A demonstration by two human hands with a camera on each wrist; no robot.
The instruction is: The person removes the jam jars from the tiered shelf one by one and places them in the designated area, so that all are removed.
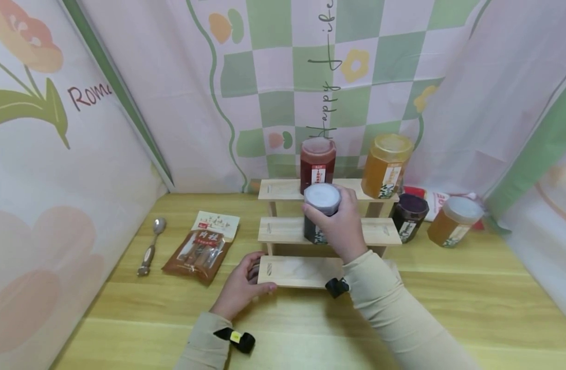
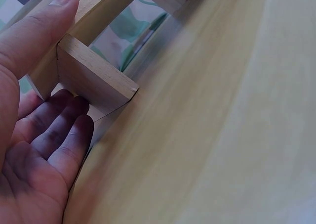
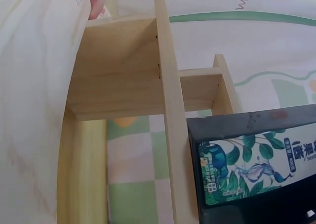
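Note:
A three-tier wooden stand [image 1: 301,271] stands on the table. My left hand [image 1: 241,285] grips the left end of its lowest step; the left wrist view shows the thumb on the step and the fingers [image 2: 71,142] bent against the upright below. On the middle step, my right hand [image 1: 346,228] holds a dark jar [image 1: 314,234] with a pale lid, thumb and fingers around its upper part. The right wrist view has the jar's printed label [image 3: 247,167] at the step's edge. On the top step are a red jar [image 1: 317,159] and an amber jar [image 1: 385,167].
Right of the stand are a dark purple jar [image 1: 408,216] and an amber jar with a white lid [image 1: 455,221], with a red and white packet [image 1: 435,202] behind. A brown spice bag [image 1: 201,252] and a spoon [image 1: 151,246] lie left. Printed curtains surround the table.

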